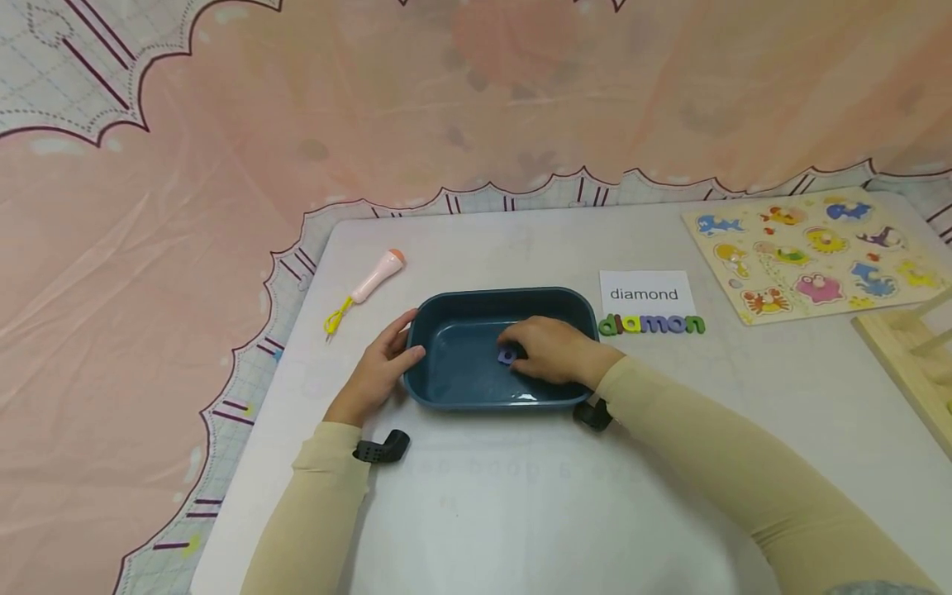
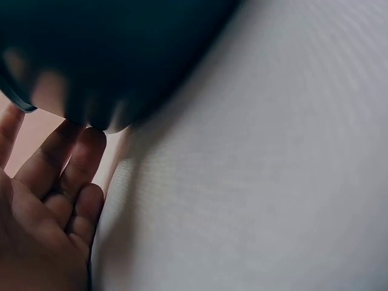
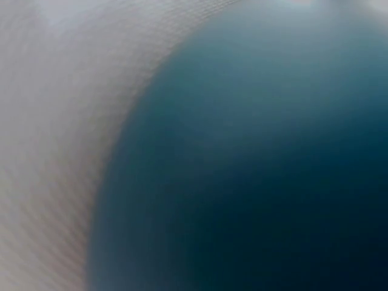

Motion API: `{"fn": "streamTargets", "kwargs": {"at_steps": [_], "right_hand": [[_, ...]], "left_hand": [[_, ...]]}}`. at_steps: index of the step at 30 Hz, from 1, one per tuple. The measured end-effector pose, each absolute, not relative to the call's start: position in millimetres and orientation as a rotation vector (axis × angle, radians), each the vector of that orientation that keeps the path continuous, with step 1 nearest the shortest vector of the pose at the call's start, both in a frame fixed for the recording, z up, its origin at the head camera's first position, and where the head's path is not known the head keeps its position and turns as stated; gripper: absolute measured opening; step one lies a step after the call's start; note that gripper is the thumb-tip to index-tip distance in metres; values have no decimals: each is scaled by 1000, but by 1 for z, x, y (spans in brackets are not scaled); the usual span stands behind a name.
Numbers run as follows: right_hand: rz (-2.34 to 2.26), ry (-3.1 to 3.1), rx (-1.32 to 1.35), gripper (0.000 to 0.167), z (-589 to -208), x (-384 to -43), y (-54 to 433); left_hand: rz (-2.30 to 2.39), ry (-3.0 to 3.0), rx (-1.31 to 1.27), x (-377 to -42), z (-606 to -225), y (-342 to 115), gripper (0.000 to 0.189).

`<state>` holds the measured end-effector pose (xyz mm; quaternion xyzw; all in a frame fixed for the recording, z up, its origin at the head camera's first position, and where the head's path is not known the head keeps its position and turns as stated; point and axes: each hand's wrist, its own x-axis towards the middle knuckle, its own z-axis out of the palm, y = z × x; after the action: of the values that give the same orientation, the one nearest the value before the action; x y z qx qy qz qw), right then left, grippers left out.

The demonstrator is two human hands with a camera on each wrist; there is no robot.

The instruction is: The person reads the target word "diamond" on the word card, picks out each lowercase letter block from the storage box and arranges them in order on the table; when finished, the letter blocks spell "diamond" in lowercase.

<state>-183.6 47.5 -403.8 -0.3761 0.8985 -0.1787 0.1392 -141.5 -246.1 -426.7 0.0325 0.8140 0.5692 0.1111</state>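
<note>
A dark blue plastic basin point(image 1: 454, 372) stands on the white table. At its left end my left hand point(image 1: 377, 369) grips it, thumb over the rim and fingers against the outer wall. The left wrist view shows those fingertips touching the outside of the basin point(image 2: 115, 54). My right hand point(image 1: 554, 351) reaches inside over the right rim. Between its thumb and fingers it pinches a small purple letter piece point(image 1: 507, 355), partly covered by the fingers. Only the basin's blurred outer wall point(image 3: 242, 133) fills much of the right wrist view; the right hand is hidden there.
A white card point(image 1: 645, 289) printed "diamond" lies right of the basin, above a row of colored letters point(image 1: 652, 325) reading "diamon". An animal puzzle board point(image 1: 818, 252) and a wooden frame point(image 1: 903, 364) are at right. A pink pen-like toy point(image 1: 379, 275) with a yellow cord lies upper left.
</note>
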Motion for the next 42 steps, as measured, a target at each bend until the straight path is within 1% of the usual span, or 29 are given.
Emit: {"fn": "streamTargets", "kwargs": {"at_steps": [5, 13, 19, 27, 42], "right_hand": [[-525, 2587, -1092, 33, -403, -184, 47], [-486, 2590, -1069, 38, -404, -184, 46], [-496, 2590, -1074, 37, -404, -183, 47], [-647, 2604, -1107, 33, -406, -183, 48], [-713, 2590, -1140, 32, -406, -183, 48]], "left_hand": [[1667, 2389, 88, -142, -427, -247, 64], [1668, 2393, 101, -142, -427, -246, 64], [1671, 2397, 102, -143, -428, -246, 64], [1667, 2394, 91, -142, -429, -247, 64], [1666, 2393, 72, -142, -428, -246, 63]]}}
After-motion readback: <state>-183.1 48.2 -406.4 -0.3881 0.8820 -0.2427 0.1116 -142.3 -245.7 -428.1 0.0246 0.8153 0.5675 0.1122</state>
